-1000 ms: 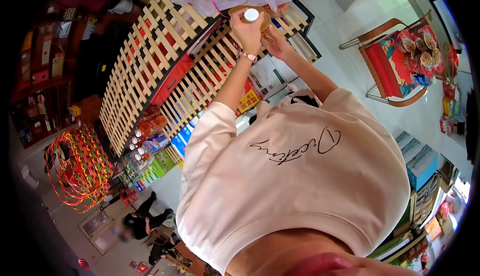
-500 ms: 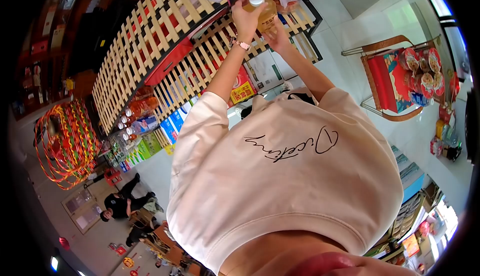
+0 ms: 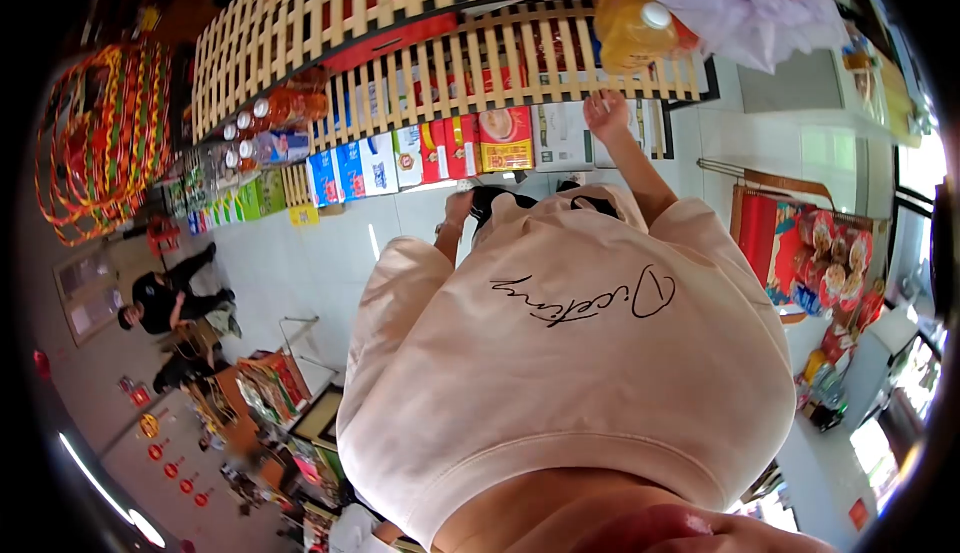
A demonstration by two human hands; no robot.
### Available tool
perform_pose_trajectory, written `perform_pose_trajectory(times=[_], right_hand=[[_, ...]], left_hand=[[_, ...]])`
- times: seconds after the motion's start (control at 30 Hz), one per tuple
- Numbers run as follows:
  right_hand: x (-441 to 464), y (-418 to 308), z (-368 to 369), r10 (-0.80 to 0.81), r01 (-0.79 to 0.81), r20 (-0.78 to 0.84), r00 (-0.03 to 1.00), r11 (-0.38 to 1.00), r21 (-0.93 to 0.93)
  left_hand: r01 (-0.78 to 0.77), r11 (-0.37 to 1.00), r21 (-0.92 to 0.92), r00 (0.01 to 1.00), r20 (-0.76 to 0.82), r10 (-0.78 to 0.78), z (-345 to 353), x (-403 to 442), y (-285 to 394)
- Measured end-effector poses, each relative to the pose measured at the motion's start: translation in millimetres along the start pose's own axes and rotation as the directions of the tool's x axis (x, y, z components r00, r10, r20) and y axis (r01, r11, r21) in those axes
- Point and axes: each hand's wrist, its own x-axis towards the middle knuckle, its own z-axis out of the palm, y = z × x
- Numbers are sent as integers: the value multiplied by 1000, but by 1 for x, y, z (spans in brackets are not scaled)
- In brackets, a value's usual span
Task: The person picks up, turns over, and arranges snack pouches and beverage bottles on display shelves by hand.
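A large clear bottle of yellow liquid (image 3: 628, 41) with a white cap stands at the right end of the slatted wooden shelf. My right hand (image 3: 606, 113) is at the shelf's front edge, just below the bottle and apart from it. Its fingers are loosely bent and spread, with nothing visible in them. My left hand (image 3: 458, 207) hangs low by my dark trousers, in front of the boxes; its fingers are small and partly hidden.
A pale plastic bag (image 3: 740, 3) lies on the upper tier. Coloured boxes (image 3: 430, 153) line the shelf's foot, with drink bottles (image 3: 275, 108) at left. A chair (image 3: 750, 213) holding cup-shaped packs (image 3: 830, 258) is at right. A person in black (image 3: 160, 298) sits far left.
Both hands have let go of the bottle, which now stands on the shelf. My left hand has dropped to my side; my right has drawn back slightly. The view has shifted.
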Motion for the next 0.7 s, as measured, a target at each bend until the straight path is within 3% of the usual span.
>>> perform_pose_trajectory(times=[0.03,0.1,0.23,0.3,0.33,0.4,0.47,0.57,0.6,0.67,0.7], right_hand=[[-2,20,1,51,-52,-28,998,998,-44],[-11,62,1,130,-138,-70,989,984,-117],[-8,146,13,295,-295,-49,954,904,-308],[10,181,13,454,-405,36,890,824,-396],[6,200,28,447,-400,10,895,812,-425],[-18,230,67,416,-383,-40,909,792,-476],[-27,260,97,483,-426,-12,875,759,-493],[-25,312,131,561,-387,99,822,677,-626],[-22,331,144,578,-332,148,803,639,-694],[-24,368,177,615,-206,237,752,562,-801],[-29,388,197,556,-12,290,779,475,-880]], left_hand=[[-27,1000,-12,999,21,27,-5,-14,-20],[170,920,-352,984,18,-175,-29,-60,2],[367,723,-585,916,94,-390,-68,-82,-10],[290,760,-582,916,-62,-397,-87,-76,-26],[257,780,-571,906,-138,-400,-98,-71,-35],[72,909,-410,892,-382,-243,-127,-53,-51],[-87,949,-302,784,-608,-122,-167,-44,-30],[-263,928,-264,651,-759,-31,-235,-25,2],[-291,918,-270,636,-771,-25,-263,-23,24],[-354,935,-33,506,-847,162,-312,-10,55],[-381,924,34,477,-849,228,-337,-7,76]])
